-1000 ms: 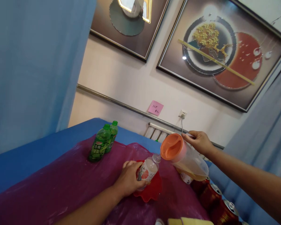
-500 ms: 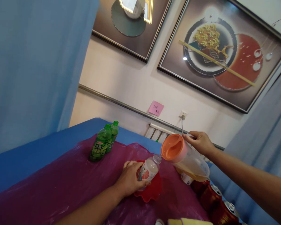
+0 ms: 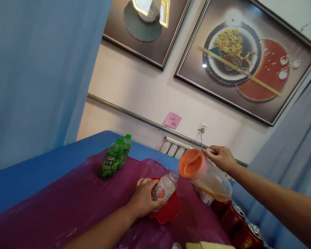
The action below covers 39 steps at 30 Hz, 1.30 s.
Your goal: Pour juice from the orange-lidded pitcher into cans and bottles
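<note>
- Near the lower centre of the frame, our left hand (image 3: 142, 199) is curled round a clear bottle (image 3: 166, 188) with a fruit-printed label; the bottle sits at the hand's right, neck up and leaning right.
- Right of centre, our right hand (image 3: 221, 158) is closed on the handle of a tipped pitcher (image 3: 212, 186); amber liquid lies inside, and its orange lid (image 3: 193, 164) faces left, just beside the bottle's neck. We cannot tell whether they touch.
- Below and behind the bottle we see a red scalloped dish (image 3: 167, 213).
- Left of centre, two green bottles (image 3: 111, 160) stand together; at lower right, red cans (image 3: 233, 218) form a row.
- Purple plastic sheeting (image 3: 77, 197) covers much of a blue surface (image 3: 23, 185).
- Beyond, we face a pale wall (image 3: 134, 79) with a metal rail (image 3: 124, 110), a pink note (image 3: 173, 120) and framed pictures (image 3: 238, 58) across the top.
- Blue curtains (image 3: 38, 76) hang at both sides.
</note>
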Each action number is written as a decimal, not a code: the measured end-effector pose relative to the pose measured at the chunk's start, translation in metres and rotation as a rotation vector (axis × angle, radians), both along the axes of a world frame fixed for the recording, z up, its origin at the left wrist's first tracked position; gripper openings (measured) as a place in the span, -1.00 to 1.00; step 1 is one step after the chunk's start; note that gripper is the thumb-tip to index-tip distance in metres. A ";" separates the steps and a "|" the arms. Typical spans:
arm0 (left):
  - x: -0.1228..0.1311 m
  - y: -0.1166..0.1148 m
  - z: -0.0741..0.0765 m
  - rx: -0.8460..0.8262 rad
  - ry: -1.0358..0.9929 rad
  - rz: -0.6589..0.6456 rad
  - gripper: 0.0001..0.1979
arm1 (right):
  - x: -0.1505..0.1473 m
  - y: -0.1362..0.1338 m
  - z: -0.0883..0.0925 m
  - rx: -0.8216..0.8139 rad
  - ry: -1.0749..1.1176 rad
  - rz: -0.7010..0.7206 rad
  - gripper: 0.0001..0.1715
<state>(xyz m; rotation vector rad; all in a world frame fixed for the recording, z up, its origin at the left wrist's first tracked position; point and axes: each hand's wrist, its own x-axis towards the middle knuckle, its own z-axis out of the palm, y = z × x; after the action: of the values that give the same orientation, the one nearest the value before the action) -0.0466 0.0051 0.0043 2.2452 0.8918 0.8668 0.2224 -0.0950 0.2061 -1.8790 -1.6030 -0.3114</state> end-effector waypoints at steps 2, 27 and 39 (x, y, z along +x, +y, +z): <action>0.000 0.000 0.000 0.008 -0.002 -0.003 -0.36 | 0.000 0.000 0.000 0.003 -0.007 0.001 -0.34; -0.001 0.001 0.000 0.014 0.004 0.001 -0.38 | -0.004 -0.001 0.002 0.026 -0.079 0.001 -0.34; -0.001 0.001 0.001 0.017 0.010 -0.007 -0.37 | -0.003 -0.002 0.002 0.029 -0.083 0.009 -0.34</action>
<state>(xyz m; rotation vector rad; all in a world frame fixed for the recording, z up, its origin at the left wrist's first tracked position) -0.0476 0.0058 0.0049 2.2680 0.8836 0.8640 0.2196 -0.0970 0.2076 -1.8586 -1.6522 -0.4119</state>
